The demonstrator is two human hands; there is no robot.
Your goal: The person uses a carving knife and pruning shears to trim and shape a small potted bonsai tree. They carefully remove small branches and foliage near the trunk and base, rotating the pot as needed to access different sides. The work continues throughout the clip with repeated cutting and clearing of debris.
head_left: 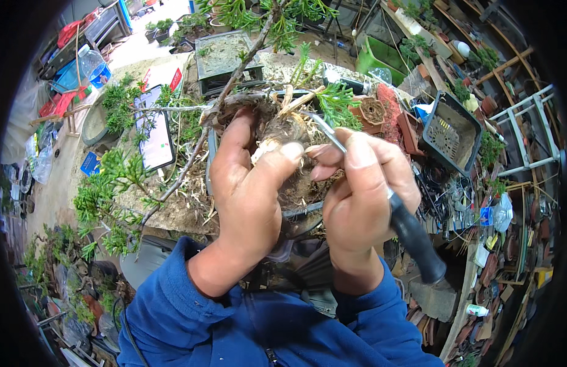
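Clasping the gnarled trunk over the littered surface with the left hand, pinching a black-handled tool beside torn wood with the right hand; probably stiff but splintery, best held by thick, unshredded parts

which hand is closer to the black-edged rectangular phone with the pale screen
Left. The left hand is to the right of the phone, gripping the rough brown woody trunk; the right hand, holding the black-handled metal tool, is farther right.
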